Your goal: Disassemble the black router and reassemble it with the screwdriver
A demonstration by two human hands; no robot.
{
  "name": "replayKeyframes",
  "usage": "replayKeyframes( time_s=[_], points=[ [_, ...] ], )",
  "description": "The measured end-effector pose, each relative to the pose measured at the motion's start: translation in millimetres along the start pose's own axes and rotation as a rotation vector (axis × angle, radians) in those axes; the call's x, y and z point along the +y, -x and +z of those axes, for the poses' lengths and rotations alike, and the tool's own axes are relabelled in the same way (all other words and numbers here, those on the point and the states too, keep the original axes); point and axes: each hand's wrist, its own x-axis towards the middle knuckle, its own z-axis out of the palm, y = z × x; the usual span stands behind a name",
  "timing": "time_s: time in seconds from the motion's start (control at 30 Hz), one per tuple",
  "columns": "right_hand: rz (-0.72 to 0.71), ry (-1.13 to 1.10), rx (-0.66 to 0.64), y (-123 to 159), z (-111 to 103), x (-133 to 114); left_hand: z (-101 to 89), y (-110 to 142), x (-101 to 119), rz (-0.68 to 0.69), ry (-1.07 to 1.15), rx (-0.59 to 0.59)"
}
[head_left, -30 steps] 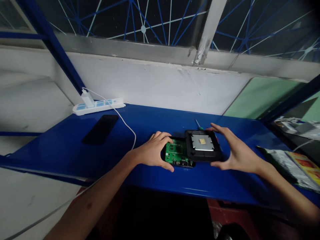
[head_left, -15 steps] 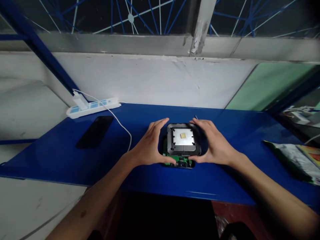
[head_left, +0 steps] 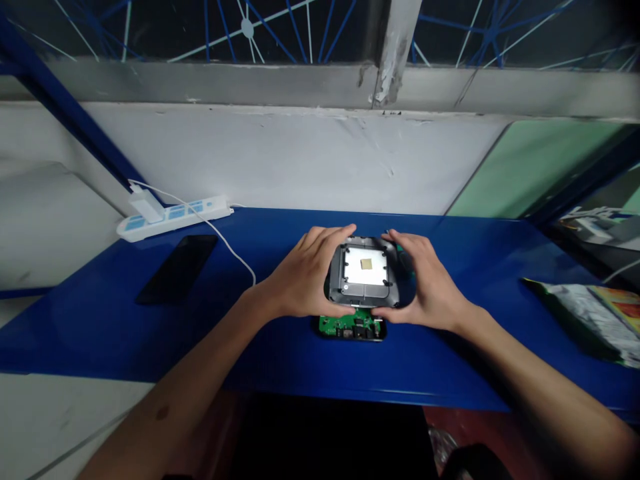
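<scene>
Two bare hands hold a squarish cover (head_left: pixel 367 279) above the middle of a smooth, glossy blue desk (head_left: pixel 280 363). The left hand (head_left: pixel 311 275) and right hand (head_left: pixel 431 283) are curved half open, thumbs at the near edge and fingers at the far edge, gripping the cover from either side. It is dark plastic with rounded corners, its inner face up: a flat silvery metal plate (head_left: pixel 352 268) sits in the centre, dark fixings around its rim, with a small tan square pad (head_left: pixel 367 264) in the middle. Below it lies a shallow black tray (head_left: pixel 350 339) holding a green circuit board (head_left: pixel 344 325); its near strip, lined with connectors, shows, while the cover and hands block the rest. I cannot tell whether cover and tray touch. To the left lie a flat black phone (head_left: pixel 177 268) and a white power strip (head_left: pixel 175 219) with a plugged-in charger (head_left: pixel 147 205); a thin white cable (head_left: pixel 231 251) loops toward the left wrist. At far right lies a crinkled, shiny bag (head_left: pixel 585 320). Behind stands a scuffed white wall (head_left: pixel 280 160).
</scene>
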Motion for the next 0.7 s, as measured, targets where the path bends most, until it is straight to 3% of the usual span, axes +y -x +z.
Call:
replayKeyframes(
  time_s=[0.33,0.7],
  points=[
    [0.025,-0.062,-0.140,7,5,1,10.8,10,-8,-0.003,0.134,0.057],
    [-0.005,-0.105,-0.045,8,7,5,19.0,12,-11,0.080,0.141,0.046]
  ],
)
